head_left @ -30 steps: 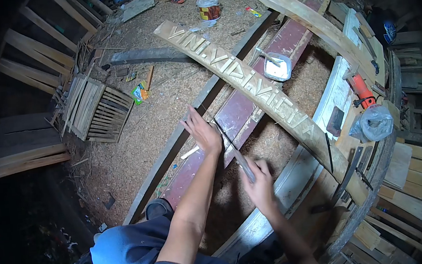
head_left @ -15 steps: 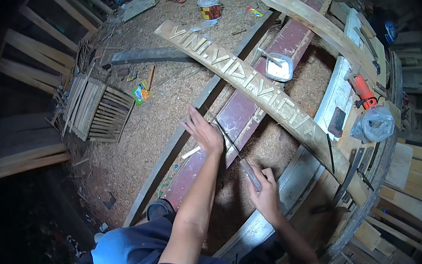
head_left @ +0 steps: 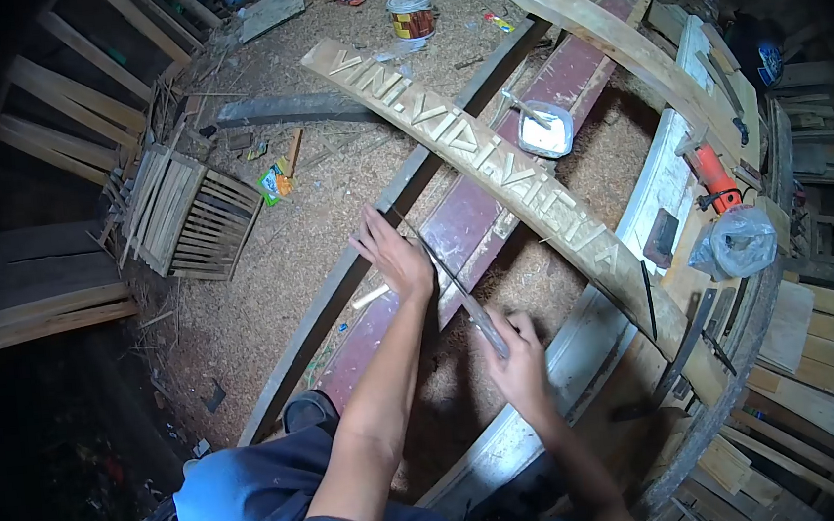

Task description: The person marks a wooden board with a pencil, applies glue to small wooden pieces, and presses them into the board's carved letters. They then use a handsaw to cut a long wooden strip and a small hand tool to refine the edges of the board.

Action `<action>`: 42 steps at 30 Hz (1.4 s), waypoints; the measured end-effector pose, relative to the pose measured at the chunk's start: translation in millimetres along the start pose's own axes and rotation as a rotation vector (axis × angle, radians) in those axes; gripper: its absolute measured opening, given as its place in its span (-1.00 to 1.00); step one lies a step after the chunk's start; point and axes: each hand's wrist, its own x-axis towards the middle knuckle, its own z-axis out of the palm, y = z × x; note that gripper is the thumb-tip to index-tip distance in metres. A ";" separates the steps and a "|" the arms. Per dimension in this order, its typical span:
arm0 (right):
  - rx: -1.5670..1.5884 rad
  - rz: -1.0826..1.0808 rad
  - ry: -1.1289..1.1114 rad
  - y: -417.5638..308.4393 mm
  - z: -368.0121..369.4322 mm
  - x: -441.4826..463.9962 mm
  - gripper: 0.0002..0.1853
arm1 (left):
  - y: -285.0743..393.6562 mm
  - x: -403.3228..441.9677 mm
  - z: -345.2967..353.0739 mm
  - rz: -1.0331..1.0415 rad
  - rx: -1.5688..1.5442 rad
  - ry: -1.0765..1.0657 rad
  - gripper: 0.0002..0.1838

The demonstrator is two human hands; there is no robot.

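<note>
My right hand (head_left: 517, 363) is wrapped round the handle of a long, narrow, dark-bladed hand tool (head_left: 450, 275), which looks like a file or thin saw. Its blade slants up and left, past the side of my left hand (head_left: 399, 260). That hand rests over the maroon plank (head_left: 458, 222) with its fingers stretched out; its thumb side and anything beneath the palm are hidden. A pale wooden strip (head_left: 371, 297) pokes out beside my left wrist. Beyond both hands, a long board (head_left: 472, 151) with raised wooden letters lies across the plank.
A plastic tub of white paste (head_left: 545, 130) with a stick stands on the plank. At right are an orange power tool (head_left: 715, 178), a clear plastic bag (head_left: 739, 243) and a handsaw (head_left: 685, 351). A paint bucket (head_left: 412, 16) and slatted wooden piece (head_left: 197, 215) sit on the shavings-covered floor.
The tool and my right hand have shifted slightly up and left along the blade's line. My left hand stays nearly in place. The whole view has drifted a little.
</note>
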 end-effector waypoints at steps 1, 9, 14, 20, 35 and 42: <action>0.032 0.010 -0.031 2.1 -5.7 -4.2 -0.60 | -0.5 0.5 0.9 0.049 0.026 -0.004 0.01; 0.110 0.029 0.022 -9.8 20.7 6.4 -0.55 | 2.9 -1.0 0.2 0.015 0.049 -0.032 0.00; -0.022 0.025 -0.050 -7.1 4.5 -11.5 -0.52 | 2.5 -3.7 0.2 0.039 0.009 -0.028 0.01; 0.180 0.035 0.045 -4.4 25.3 8.6 -0.59 | 2.8 -2.0 -1.9 0.104 0.070 -0.049 0.02; 0.073 0.043 0.083 -22.4 34.3 8.9 -0.56 | -2.3 -4.0 5.8 0.075 0.064 -0.057 0.01; 0.003 0.013 0.019 -9.9 11.1 -16.8 -0.55 | -2.5 -3.0 7.8 0.061 0.115 -0.019 0.00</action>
